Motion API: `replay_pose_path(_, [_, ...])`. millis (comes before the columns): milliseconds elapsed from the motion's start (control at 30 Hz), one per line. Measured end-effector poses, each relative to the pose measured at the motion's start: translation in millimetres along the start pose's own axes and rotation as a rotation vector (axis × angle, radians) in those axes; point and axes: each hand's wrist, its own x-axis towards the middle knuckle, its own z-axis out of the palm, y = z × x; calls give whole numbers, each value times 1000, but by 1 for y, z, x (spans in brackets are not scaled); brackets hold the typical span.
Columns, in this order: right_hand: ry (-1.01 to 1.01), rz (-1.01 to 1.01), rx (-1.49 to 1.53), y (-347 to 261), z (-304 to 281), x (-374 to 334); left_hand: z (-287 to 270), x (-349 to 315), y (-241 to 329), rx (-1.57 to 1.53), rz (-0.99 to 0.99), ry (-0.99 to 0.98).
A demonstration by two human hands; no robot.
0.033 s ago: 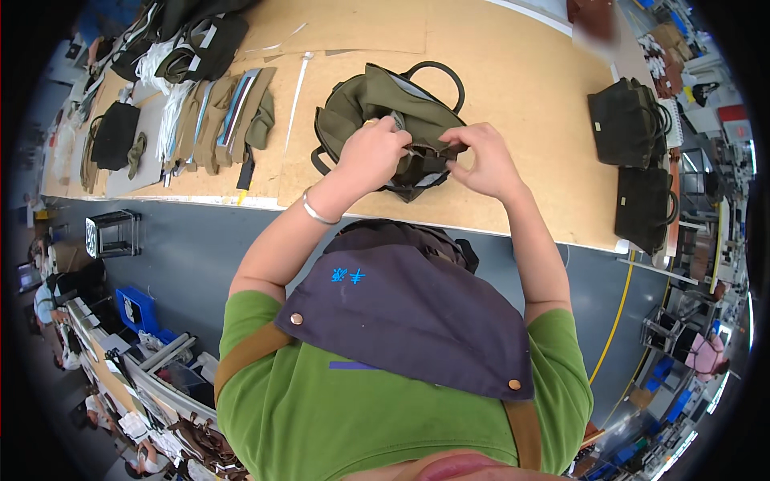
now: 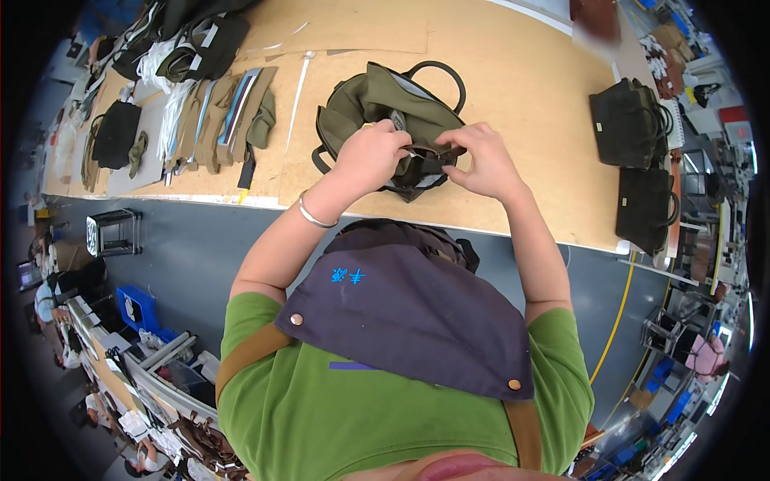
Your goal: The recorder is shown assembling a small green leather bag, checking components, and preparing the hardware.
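Pinching zip (image 2: 420,147) of green bag (image 2: 385,96) with left hand (image 2: 370,156), touching its mouth with right hand (image 2: 483,163), with fingers slightly apart, grip not possible to tell, near front edge of table (image 2: 537,120), with free room at right.

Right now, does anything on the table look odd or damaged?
Nothing looks damaged or spilled. The only oddity is a thin white streak between the green bag and the fabric strips, apart from both; I can't tell whether it's loose.
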Motion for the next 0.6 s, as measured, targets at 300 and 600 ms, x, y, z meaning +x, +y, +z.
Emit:
replay_pose_path(300, [298,-112,-298,-11,33,23,-9,-29,23,-145,-160,121])
replay_pose_path(600, [70,-13,-38,-28,60,-18,2,-53,45,45,26,47])
